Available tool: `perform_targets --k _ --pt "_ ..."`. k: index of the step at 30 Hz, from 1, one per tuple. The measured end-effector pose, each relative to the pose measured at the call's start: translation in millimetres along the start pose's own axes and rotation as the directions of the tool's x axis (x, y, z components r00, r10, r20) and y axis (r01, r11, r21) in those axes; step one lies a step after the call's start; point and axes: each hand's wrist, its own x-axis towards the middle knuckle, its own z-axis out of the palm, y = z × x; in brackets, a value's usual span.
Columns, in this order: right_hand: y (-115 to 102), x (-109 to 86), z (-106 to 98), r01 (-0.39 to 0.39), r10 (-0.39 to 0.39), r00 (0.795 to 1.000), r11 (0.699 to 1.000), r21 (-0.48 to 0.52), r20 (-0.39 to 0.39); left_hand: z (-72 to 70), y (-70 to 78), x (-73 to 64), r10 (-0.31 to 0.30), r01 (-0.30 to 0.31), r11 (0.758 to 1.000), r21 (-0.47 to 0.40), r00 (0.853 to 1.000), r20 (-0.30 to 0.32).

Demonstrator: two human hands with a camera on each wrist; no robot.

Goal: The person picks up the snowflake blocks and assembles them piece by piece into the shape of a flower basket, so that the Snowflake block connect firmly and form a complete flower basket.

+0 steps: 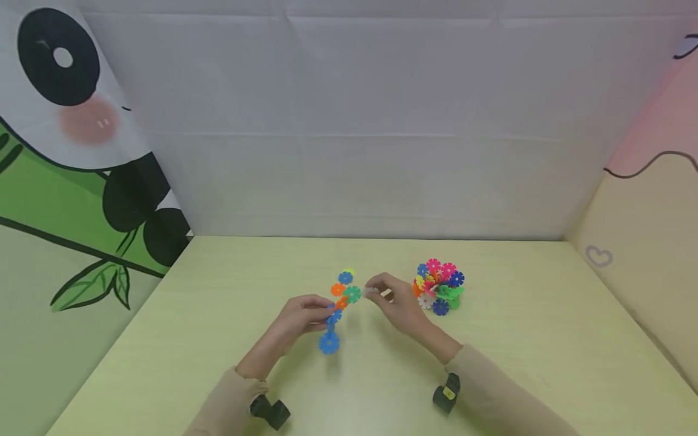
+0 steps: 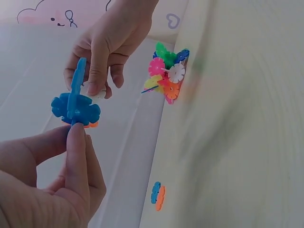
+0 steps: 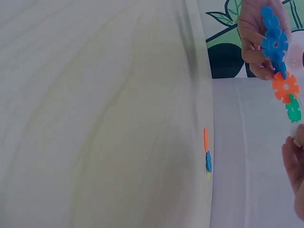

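Note:
A chain of interlocking snowflake discs is pinched between the fingers and thumb of my left hand [image 1: 302, 316]. Blue discs [image 1: 329, 343] form its near part; an orange disc [image 3: 286, 87] and a green disc [image 1: 352, 294] follow toward the other end. My right hand [image 1: 402, 304] pinches a white disc [image 1: 370, 291] with thumb and fingertips, right at the edge of the green one. Fingers partly cover the white disc. Both hands are raised above the table, as the left wrist view shows.
A heap of mixed-colour snowflake discs [image 1: 440, 307] lies on the table [image 1: 245, 260] right of my right hand. Beyond the chain lie a loose orange disc [image 1: 338, 289], a blue disc [image 1: 346, 277] and a yellow disc [image 1: 351, 271]. A white cloth wall [image 1: 349, 181] stands behind.

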Motion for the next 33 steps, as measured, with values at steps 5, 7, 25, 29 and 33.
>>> perform_targets --k 5,7,25,29,33 --pt "2.4 -1.7 1.6 -0.022 0.024 0.999 0.998 0.051 -0.038 3.4 -0.3 0.2 -0.012 0.011 1.0 -0.02 1.0 -0.019" --pt "3.5 -2.0 2.4 -0.027 0.03 0.999 0.998 0.058 -0.04 3.7 -0.8 0.4 -0.016 0.016 1.0 -0.018 1.0 -0.015" --pt "-1.1 -3.1 1.3 0.085 -0.083 0.995 0.996 0.029 -0.054 19.6 12.2 11.7 0.053 -0.053 0.995 0.083 0.999 0.004" --pt "0.1 -3.8 0.6 0.128 -0.125 0.989 0.991 0.029 -0.081 30.8 17.2 12.2 0.076 -0.067 0.99 0.123 0.994 -0.073" --pt "1.5 -5.5 -1.4 0.193 -0.19 0.976 0.981 0.018 -0.104 40.0 21.4 7.3 0.12 -0.099 0.983 0.155 0.983 -0.138"
